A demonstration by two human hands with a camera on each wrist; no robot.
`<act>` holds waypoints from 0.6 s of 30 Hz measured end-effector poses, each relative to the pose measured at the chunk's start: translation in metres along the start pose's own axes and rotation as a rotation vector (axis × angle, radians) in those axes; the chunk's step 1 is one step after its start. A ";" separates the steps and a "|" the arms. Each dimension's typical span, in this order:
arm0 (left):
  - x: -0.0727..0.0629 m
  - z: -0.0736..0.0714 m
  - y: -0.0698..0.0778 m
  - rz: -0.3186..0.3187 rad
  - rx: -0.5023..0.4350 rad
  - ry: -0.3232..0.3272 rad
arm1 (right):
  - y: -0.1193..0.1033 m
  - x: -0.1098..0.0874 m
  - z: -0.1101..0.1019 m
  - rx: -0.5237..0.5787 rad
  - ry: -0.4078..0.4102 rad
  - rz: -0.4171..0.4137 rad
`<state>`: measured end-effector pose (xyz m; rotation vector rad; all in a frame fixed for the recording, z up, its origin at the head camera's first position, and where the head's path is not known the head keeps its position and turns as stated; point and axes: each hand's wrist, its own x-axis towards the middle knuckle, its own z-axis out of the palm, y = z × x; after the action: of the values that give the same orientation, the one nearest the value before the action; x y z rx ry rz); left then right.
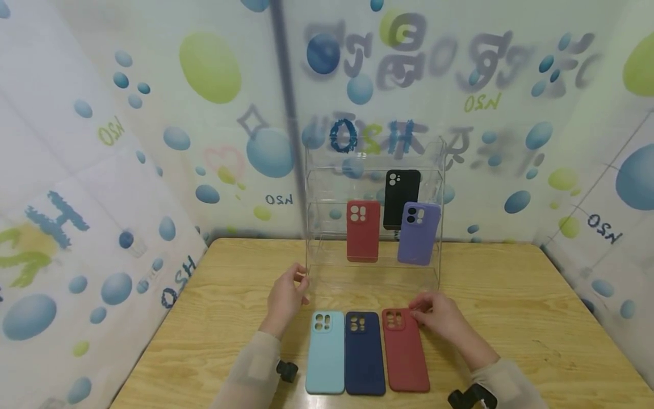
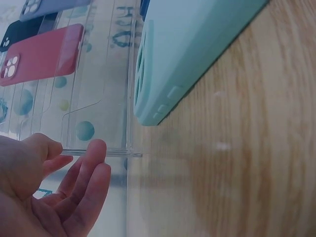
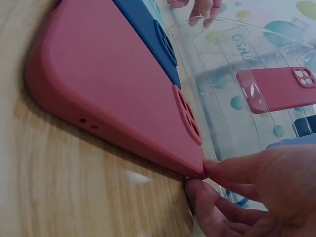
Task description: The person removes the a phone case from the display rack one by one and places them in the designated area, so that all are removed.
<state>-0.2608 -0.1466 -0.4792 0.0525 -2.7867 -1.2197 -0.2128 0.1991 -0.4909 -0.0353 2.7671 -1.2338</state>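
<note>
A wooden table (image 1: 511,318) bears three phone cases (image 1: 365,353) and a clear rack (image 1: 327,233).

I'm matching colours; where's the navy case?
In the head view, the navy case lies low, near centre, between the aqua case and a red case.

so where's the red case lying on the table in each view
Head: red case low, right of centre, rightmost of three lying there.
Left wrist: not in it.
Right wrist: large, upper left to centre, corner pinched by right hand.
Shared landmark: clear rack.
</note>
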 end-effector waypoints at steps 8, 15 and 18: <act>0.000 0.000 -0.001 -0.010 -0.006 -0.004 | 0.000 -0.001 0.003 -0.064 0.011 -0.027; 0.000 0.000 -0.001 -0.009 -0.015 -0.002 | 0.000 0.000 0.006 -0.131 0.034 -0.064; 0.000 0.001 -0.001 -0.008 -0.011 -0.002 | -0.001 0.000 0.006 -0.135 0.038 -0.076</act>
<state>-0.2608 -0.1467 -0.4804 0.0612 -2.7843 -1.2370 -0.2122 0.1938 -0.4946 -0.1317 2.9025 -1.0726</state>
